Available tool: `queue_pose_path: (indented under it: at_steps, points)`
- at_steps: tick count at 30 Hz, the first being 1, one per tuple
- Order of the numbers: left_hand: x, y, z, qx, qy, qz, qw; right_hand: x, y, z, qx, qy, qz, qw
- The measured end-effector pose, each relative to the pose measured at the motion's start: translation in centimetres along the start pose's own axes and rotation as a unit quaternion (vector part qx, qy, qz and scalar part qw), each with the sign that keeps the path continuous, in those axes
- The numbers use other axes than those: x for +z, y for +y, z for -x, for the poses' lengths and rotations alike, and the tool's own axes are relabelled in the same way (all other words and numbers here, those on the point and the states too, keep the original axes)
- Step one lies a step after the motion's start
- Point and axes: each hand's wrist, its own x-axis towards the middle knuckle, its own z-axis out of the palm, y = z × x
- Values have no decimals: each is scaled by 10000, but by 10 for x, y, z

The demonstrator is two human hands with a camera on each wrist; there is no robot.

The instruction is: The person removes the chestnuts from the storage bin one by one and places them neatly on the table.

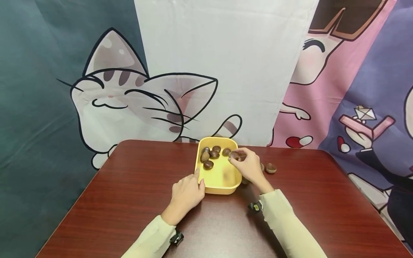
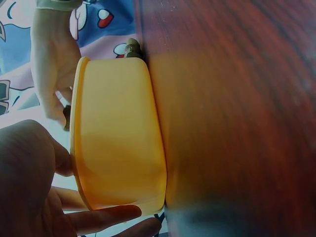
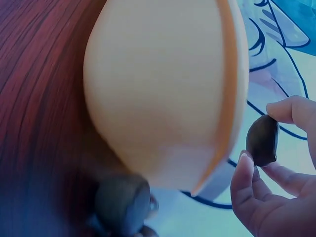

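Observation:
A yellow plastic container (image 1: pixel 222 190) stands on the table with several brown chestnuts (image 1: pixel 208 165) inside, mostly toward its far left. My left hand (image 1: pixel 188 191) touches its near left corner, fingers extended along the outside and thumb at the front wall. In the left wrist view, those fingers (image 2: pixel 111 217) lie against the yellow side. Above the container's right rim, my right hand (image 1: pixel 248 165) pinches one chestnut (image 3: pixel 262 140) between thumb and fingertips. On the table to the right, another chestnut (image 1: pixel 271 168) lies beside the right hand, and others are partly hidden by it.
The dark red-brown table (image 1: pixel 145 186) runs out to both sides. Behind its far edge hangs a cloth (image 1: pixel 226 53) printed with a cartoon cat and figures. In the right wrist view, a blurred chestnut (image 3: pixel 122 203) sits close to the container's outer wall.

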Motion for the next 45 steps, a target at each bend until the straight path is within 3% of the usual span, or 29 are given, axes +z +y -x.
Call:
queue_pose_path:
  at_steps: [9, 23, 45]
  points:
    - [0, 0, -1, 93, 128, -30, 9999, -29, 20, 5, 247, 22, 296, 9993]
    - [1, 0, 1, 19, 50, -2, 10000, -64, 60, 16, 459, -350, 914, 9941]
    - [0, 0, 0, -63, -46, -26, 10000, -68, 84, 27, 513, -965, 1497, 9827]
